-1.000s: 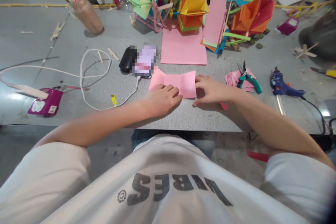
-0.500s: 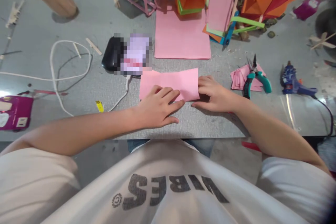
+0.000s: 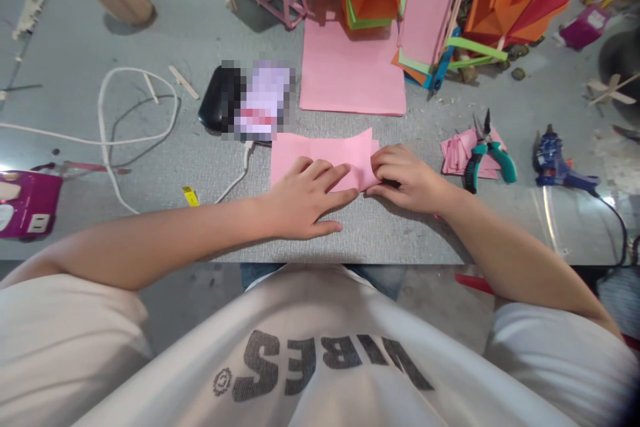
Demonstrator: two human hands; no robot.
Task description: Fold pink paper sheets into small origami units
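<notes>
A folded sheet of pink paper (image 3: pixel 295 155) lies on the grey table in front of me, its right end lifted and bent up. My left hand (image 3: pixel 315 197) rests flat across the paper's lower part with the fingers spread. At the paper's right edge, my right hand (image 3: pixel 400 178) has its fingers curled, thumb and fingers pinching that edge. Beyond the folded sheet sits a stack of pink paper (image 3: pixel 353 80).
Pliers (image 3: pixel 485 153) lie on small pink paper pieces (image 3: pixel 457 150) to the right, beside a blue glue gun (image 3: pixel 555 160). A phone (image 3: pixel 265 97), a black case (image 3: pixel 220 99) and a white cable (image 3: pixel 103 107) are on the left. Folded orange paper (image 3: pixel 505 7) stands at the back.
My right hand has closed on the right edge of the pink paper and bent that end up and inward. My left hand stays spread on the sheet. The view has shifted slightly.
</notes>
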